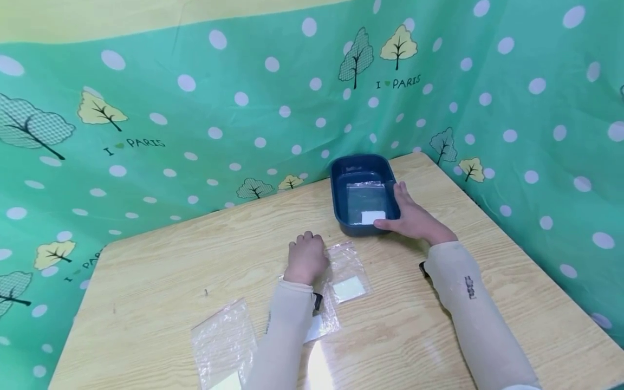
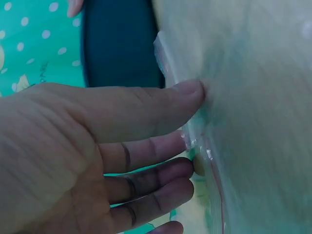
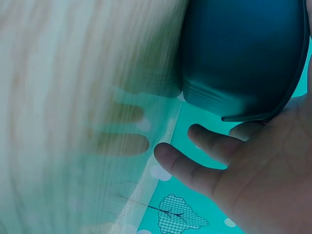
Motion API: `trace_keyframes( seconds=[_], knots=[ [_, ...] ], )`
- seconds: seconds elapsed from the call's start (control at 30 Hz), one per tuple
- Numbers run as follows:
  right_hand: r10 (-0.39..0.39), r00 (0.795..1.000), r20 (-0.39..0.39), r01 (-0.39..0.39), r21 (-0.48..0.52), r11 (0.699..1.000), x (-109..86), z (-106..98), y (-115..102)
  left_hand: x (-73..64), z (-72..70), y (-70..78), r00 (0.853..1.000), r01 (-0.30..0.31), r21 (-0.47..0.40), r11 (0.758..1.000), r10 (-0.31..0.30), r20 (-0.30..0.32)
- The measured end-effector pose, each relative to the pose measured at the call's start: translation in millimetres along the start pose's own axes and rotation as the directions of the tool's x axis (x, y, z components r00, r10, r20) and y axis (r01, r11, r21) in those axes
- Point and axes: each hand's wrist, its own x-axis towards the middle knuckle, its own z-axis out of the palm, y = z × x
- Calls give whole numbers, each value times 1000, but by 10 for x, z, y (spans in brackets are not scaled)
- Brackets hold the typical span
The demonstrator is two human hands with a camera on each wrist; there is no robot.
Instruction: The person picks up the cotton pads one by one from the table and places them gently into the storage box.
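Bent over the top end of a clear zip bag (image 1: 324,309), my left hand (image 1: 306,259) pinches its zip edge (image 2: 212,170) between thumb and fingers. The forearm hides part of that bag. My right hand (image 1: 414,216) rests at the near right corner of a dark blue plastic box (image 1: 368,230), thumb across the near rim. Its other fingers (image 3: 185,168) are spread, fairly straight, outside the box. Inside the box lies another clear bag (image 1: 363,197) with a white label (image 1: 372,217).
Right of my left hand is a zip bag (image 1: 348,265) with a white label. Another labelled bag (image 1: 221,336) lies flat near the table's front. The wood-grain table (image 1: 161,271) meets a green dotted cloth (image 1: 195,119) behind and at the right.
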Motion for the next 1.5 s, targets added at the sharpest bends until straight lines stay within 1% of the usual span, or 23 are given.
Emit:
trace_keyframes(
  seconds=[0.1, 0.2, 0.27, 0.33, 0.37, 0.4, 0.47, 0.5, 0.57, 0.6, 0.63, 0.67, 0.7, 0.73, 0.77, 0.87, 0.93, 1.07, 1.1, 1.2, 1.33, 1.4, 1.5],
  knots=[
    [-5, 1000, 1, 5, 1, 1000, -5, 3, -4, 1, 21, 9, 1000, -10, 1, 1000, 10, -2],
    [-11, 1000, 4, 11, 3, 1000, -11, 9, -8, 15, 38, -23, 999, -34, -18, 999, 34, -8],
    [-13, 1000, 5, 13, 2, 1000, -11, 11, -1, 23, 25, -61, 999, -48, -95, 994, 48, -7],
    [-15, 1000, 5, 15, 4, 1000, -7, 12, -3, 27, -8, -101, 997, -80, -209, 975, 79, -10],
    [-14, 1000, 3, 14, 6, 1000, -3, 12, -4, 26, -33, -117, 995, -96, -291, 952, 98, -8],
    [-14, 1000, 3, 14, 7, 1000, -3, 10, -6, 26, -57, -129, 993, -114, -377, 919, 118, -12],
    [-16, 1000, 1, 16, 8, 1000, -1, 9, -12, 25, -103, -140, 989, -143, -519, 843, 147, -33],
    [-11, 1000, 1, 11, 10, 1000, -1, 7, -16, 27, -116, -141, 985, -166, -573, 803, 166, -53],
    [-9, 1000, -1, 9, 8, 1000, -1, 1, -12, 34, -135, -130, 980, -191, -661, 726, 177, -89],
    [-9, 1000, 1, 9, 5, 1000, -3, -2, -9, 40, -137, -122, 978, -207, -683, 700, 177, -115],
    [-9, 1000, 1, 9, 2, 1000, -4, -4, -3, 45, -138, -112, 974, -223, -697, 682, 175, -140],
    [-10, 1000, 2, 10, -1, 1000, -4, -7, 2, 46, -140, -103, 970, -243, -701, 671, 176, -168],
    [-10, 1000, 2, 10, -1, 1000, -5, -9, 4, 47, -141, -93, 965, -264, -697, 666, 177, -196],
    [-13, 1000, 1, 13, -2, 1000, -5, -12, 10, 47, -143, -85, 957, -287, -684, 670, 178, -227],
    [-14, 1000, 1, 14, -2, 1000, -7, -13, 11, 47, -146, -78, 948, -314, -660, 683, 186, -259],
    [-15, 1000, 2, 15, 3, 1000, -5, -14, 9, 34, -169, -63, 915, -381, -571, 727, 209, -345],
    [-10, 1000, 0, 10, 8, 1000, 0, -14, 6, 28, -185, -61, 889, -418, -502, 757, 227, -399],
    [1, 1000, 2, -1, 9, 1000, -2, -15, -11, 18, -214, -66, 836, -459, -384, 801, 243, -493],
    [6, 1000, 3, -6, 11, 1000, -4, -16, -16, 20, -216, -71, 824, -464, -359, 810, 246, -510],
    [15, 1000, 4, -15, 16, 1000, -11, -18, -23, 17, -229, -83, 796, -477, -300, 826, 262, -545],
    [13, 1000, 3, -13, 18, 1000, -14, -22, -21, 11, -251, -95, 763, -489, -219, 844, 292, -576],
    [5, 1000, 1, -5, 16, 1000, -12, -22, -12, 3, -264, -99, 755, -484, -197, 853, 293, -586],
    [-12, 1000, 0, 12, 14, 1000, -7, -20, 11, -17, -287, -103, 751, -469, -171, 866, 289, -594]
  ],
)
